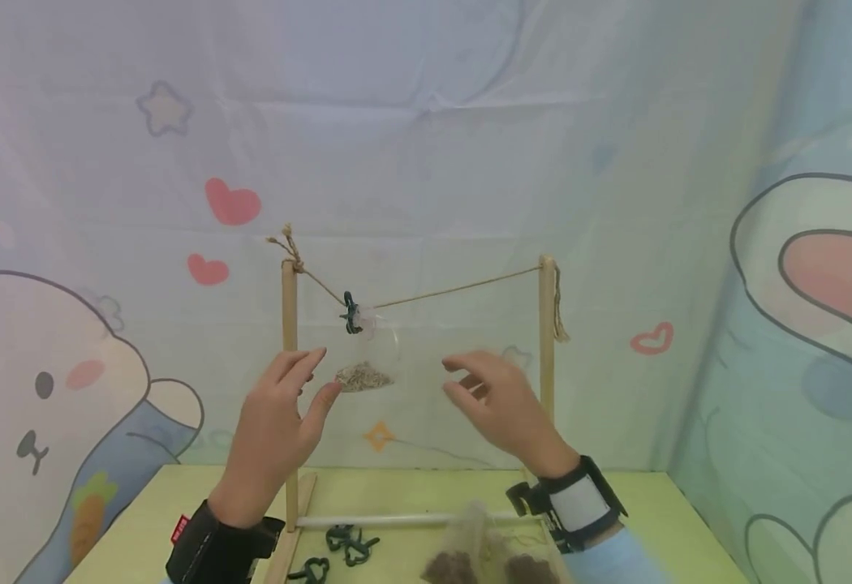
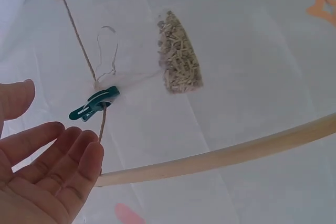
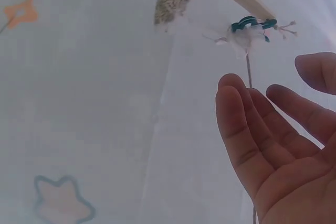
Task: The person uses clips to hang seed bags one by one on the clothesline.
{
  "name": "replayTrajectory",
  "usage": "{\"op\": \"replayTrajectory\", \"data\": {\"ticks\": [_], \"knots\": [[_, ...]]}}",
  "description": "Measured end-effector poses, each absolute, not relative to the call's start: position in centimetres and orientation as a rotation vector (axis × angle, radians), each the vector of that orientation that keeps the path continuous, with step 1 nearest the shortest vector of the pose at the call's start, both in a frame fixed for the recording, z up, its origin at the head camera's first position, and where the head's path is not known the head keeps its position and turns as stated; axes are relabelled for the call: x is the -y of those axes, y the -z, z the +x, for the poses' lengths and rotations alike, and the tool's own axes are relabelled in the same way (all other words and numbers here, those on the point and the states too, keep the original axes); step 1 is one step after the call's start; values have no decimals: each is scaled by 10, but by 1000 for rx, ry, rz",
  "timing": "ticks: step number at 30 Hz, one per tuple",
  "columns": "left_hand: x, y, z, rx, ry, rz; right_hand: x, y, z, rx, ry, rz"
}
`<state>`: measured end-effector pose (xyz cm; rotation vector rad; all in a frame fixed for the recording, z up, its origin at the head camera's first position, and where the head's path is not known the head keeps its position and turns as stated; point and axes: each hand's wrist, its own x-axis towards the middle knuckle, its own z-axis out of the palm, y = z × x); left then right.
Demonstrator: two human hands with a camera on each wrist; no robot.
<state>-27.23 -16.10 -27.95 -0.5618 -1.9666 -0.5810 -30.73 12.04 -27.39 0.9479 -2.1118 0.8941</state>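
Pale, creased cloth printed with hearts, stars and cartoon animals hangs behind a yellow worktop point(image 1: 397, 491), and up go two smooth wooden posts, left post point(image 1: 290, 324) and right post point(image 1: 546, 324)! Between them dips a thin, twisted, fibrous rope point(image 1: 462, 286), knotted and frayed on the left. And there's the bag point(image 1: 365, 378), clear, thin plastic, hanging from the rope nearer the left post, its gathered top nipped by a dark green clip point(image 1: 351, 315). Beige, rod-like pellets slump into a wedge at its bottom! Left hand point(image 1: 273, 434) near the bag, right hand point(image 1: 502, 405) farther off, both empty, fingers loosely bent. Down below: more looped green clips point(image 1: 353, 547) and filled bags point(image 1: 455, 565), dark brown inside.
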Motion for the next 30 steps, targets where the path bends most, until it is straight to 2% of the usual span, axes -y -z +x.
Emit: {"op": "replayTrajectory", "data": {"ticks": [7,17,25,30], "knots": [[153,317,-253,1983,492,-502,-142,330,-290,2085,-984,815],[138,386,-256,2040,438,-419,-148,401,-278,2062,-1125,639],[129,431,-258,2065,422,-454,-153,434,-271,2201,-1264,462],[126,446,-260,2070,425,-486,-157,447,-271,2273,-1294,460]]}}
